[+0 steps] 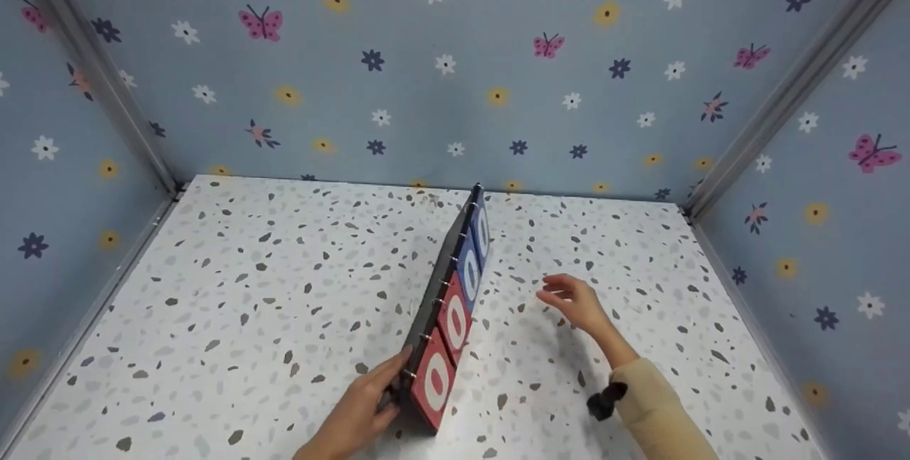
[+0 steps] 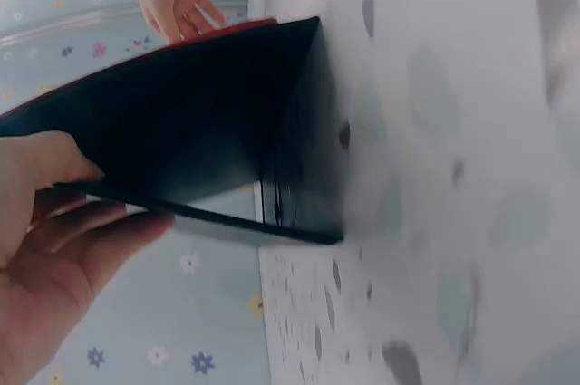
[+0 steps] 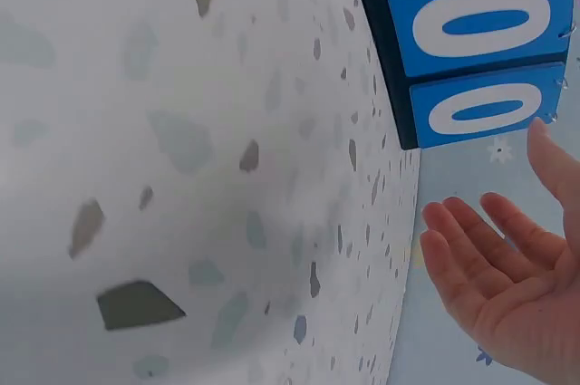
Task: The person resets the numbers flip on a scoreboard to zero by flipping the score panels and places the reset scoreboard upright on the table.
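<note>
A flip scoreboard [image 1: 456, 314] with red and blue number cards stands tent-like on the table, running away from me. Every card shows a white 0, and rings bind the cards along the black top edge. At the near end, my left hand [image 1: 355, 407] grips the black back panel [image 2: 217, 215], thumb inside the fold and fingers outside. My right hand [image 1: 581, 309] hovers to the right of the card side, apart from it, fingers loosely bent and holding nothing. The blue cards [image 3: 485, 27] are close to that hand in the right wrist view.
The speckled white table [image 1: 270, 268] spreads out on both sides of the scoreboard. Blue panels [image 1: 441, 97] with flowers and butterflies wall it in at the back and sides. A small black device [image 1: 604, 403] sits at the right sleeve [image 1: 654, 403].
</note>
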Action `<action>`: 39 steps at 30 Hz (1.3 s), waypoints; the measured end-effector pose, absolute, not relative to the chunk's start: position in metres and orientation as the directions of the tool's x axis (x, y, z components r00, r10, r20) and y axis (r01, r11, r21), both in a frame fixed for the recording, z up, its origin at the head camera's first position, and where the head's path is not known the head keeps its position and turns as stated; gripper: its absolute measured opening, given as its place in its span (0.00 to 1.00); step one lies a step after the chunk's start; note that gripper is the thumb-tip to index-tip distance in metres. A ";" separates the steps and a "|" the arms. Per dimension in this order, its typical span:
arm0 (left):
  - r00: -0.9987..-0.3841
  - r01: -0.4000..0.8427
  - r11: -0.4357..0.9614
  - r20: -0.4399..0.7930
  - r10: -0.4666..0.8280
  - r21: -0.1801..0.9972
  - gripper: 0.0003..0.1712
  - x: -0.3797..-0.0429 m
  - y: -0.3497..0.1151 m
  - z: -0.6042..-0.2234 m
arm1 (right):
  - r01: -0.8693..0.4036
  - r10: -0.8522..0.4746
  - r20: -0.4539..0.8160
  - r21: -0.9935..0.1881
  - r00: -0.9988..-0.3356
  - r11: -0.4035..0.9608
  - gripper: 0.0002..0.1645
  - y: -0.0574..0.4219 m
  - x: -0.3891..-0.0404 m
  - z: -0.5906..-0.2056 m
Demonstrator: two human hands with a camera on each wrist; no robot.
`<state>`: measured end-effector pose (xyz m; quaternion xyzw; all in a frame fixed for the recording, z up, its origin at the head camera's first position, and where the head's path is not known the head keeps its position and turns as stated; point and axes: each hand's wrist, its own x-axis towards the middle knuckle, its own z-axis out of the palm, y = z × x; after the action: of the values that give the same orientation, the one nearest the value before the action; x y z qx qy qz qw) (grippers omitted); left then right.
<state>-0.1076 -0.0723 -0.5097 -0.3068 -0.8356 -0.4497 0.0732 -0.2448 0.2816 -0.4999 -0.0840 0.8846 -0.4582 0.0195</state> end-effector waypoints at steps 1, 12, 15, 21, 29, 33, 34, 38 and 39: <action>-0.802 0.564 0.382 0.376 0.464 0.732 0.40 -0.110 -0.077 -0.510 | -0.127 -0.154 0.047 -0.813 -0.987 0.568 0.25 0.283 -0.249 -0.498; -0.762 0.465 0.185 0.284 0.582 0.866 0.36 -0.146 -0.120 -0.511 | -0.092 -0.140 0.017 -0.828 -0.990 0.553 0.31 0.273 -0.276 -0.498; -0.756 0.460 0.181 0.276 0.593 0.869 0.36 -0.156 -0.127 -0.509 | -0.070 -0.120 0.007 -0.849 -0.993 0.523 0.34 0.273 -0.279 -0.499; -0.771 0.441 0.236 0.232 0.593 0.866 0.34 -0.175 -0.141 -0.504 | -0.063 -0.099 0.023 -0.905 -0.995 0.420 0.36 0.276 -0.285 -0.496; -0.851 0.438 0.403 0.226 0.475 0.803 0.32 -0.197 -0.147 -0.505 | -0.057 -0.020 0.053 -0.923 -0.998 0.380 0.33 0.280 -0.289 -0.494; -0.919 0.388 0.539 0.267 0.290 0.747 0.33 -0.197 -0.146 -0.505 | -0.023 0.048 0.044 -0.929 -0.998 0.370 0.30 0.278 -0.286 -0.498; -0.932 0.363 0.570 0.282 0.229 0.737 0.33 -0.196 -0.145 -0.505 | -0.023 0.062 0.050 -0.927 -0.997 0.375 0.29 0.277 -0.285 -0.499; -0.940 0.241 0.616 0.339 -0.044 0.750 0.30 -0.187 -0.138 -0.507 | -0.037 0.096 0.080 -0.920 -0.992 0.389 0.25 0.274 -0.278 -0.501; -0.933 0.219 0.594 0.345 -0.106 0.774 0.27 -0.184 -0.136 -0.507 | -0.046 0.098 0.092 -0.918 -0.991 0.394 0.25 0.273 -0.277 -0.501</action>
<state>-0.1841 -0.1356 -0.5071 -0.0325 -0.8742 -0.4496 0.1807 -0.2766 0.2727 -0.5014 0.0158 0.8324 -0.5501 -0.0656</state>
